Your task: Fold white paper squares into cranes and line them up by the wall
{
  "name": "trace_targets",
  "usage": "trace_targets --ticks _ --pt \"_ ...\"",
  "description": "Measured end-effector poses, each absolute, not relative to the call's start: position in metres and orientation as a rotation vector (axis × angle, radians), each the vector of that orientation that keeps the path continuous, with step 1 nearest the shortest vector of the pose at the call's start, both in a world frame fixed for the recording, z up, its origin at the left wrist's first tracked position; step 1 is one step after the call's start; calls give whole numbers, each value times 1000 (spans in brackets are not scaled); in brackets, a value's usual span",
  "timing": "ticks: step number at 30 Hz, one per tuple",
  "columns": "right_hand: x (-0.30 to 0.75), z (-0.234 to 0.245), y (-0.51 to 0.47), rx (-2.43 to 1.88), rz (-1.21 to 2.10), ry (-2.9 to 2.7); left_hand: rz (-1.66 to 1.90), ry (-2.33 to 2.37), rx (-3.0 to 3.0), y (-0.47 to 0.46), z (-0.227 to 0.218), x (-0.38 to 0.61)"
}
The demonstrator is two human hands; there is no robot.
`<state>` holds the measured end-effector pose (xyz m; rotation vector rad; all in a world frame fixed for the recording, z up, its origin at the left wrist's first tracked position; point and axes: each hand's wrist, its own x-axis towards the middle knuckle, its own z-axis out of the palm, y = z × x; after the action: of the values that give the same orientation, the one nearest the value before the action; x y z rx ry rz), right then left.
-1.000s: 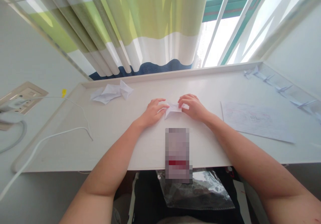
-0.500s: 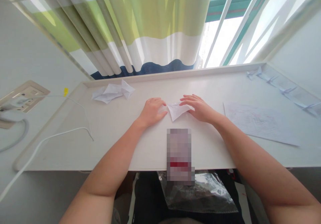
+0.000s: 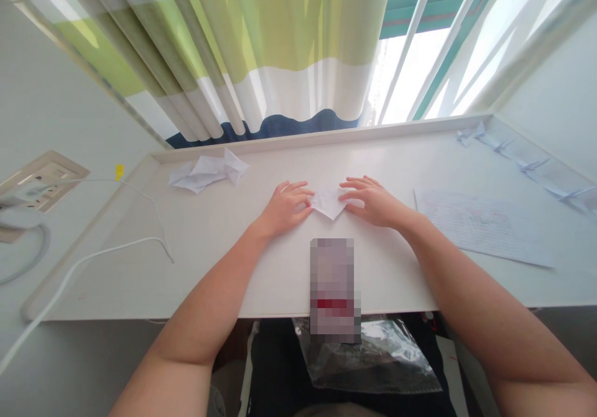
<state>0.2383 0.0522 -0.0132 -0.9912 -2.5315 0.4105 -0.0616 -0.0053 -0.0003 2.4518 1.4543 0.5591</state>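
Note:
A small piece of folded white paper point(image 3: 329, 204) lies on the desk between my hands, one corner pointing toward me. Its left edge is at the fingertips of my left hand point(image 3: 289, 206), whose thumb and fingers close on that side. On the opposite side, my right hand point(image 3: 370, 201) holds the right edge between thumb and fingers, with the upper fingers stretched out above. Parts of both paper edges are hidden by the fingertips.
Folded papers point(image 3: 208, 171) rest at the back left of the white desk point(image 3: 280, 274). A printed sheet point(image 3: 480, 227) lies to the right, beyond it a row of folded paper pieces point(image 3: 529, 167). A white cable point(image 3: 116, 250) crosses the left side. A blurred-out object point(image 3: 332, 280) sits at the front edge.
The folded paper has turned so its near corner points more squarely toward me. My right hand has shifted slightly along its right edge; my left fingers have come onto its left edge.

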Motion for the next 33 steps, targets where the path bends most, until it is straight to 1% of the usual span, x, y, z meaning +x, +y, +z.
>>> trace_targets --ticks 5,10,14,18,20,22,24,26,30,33 --pt "236 -17 55 -942 540 -2495 576 1429 2459 -2 -4 -64" --pt "234 -18 57 -992 545 -2423 628 1483 2393 2 -12 -64" --pt "231 -21 58 -1116 533 -2369 619 1639 2261 4 -17 -58" --pt "223 -21 52 -1252 416 -2328 599 1775 2180 5 -19 -51" --pt "216 -18 46 -1184 303 -2319 638 1777 2185 4 -21 -49" --pt "206 -15 40 -1010 224 -2391 683 1754 2225 4 -23 -49" --pt "197 -13 35 -863 295 -2529 704 1733 2272 4 -25 -50" --pt "194 -15 33 -815 380 -2629 678 1732 2290 5 -27 -51" --pt "215 -18 40 -942 433 -2660 588 1770 2259 7 -28 -53" --pt "243 -16 49 -1088 426 -2585 601 1769 2241 8 -31 -56"
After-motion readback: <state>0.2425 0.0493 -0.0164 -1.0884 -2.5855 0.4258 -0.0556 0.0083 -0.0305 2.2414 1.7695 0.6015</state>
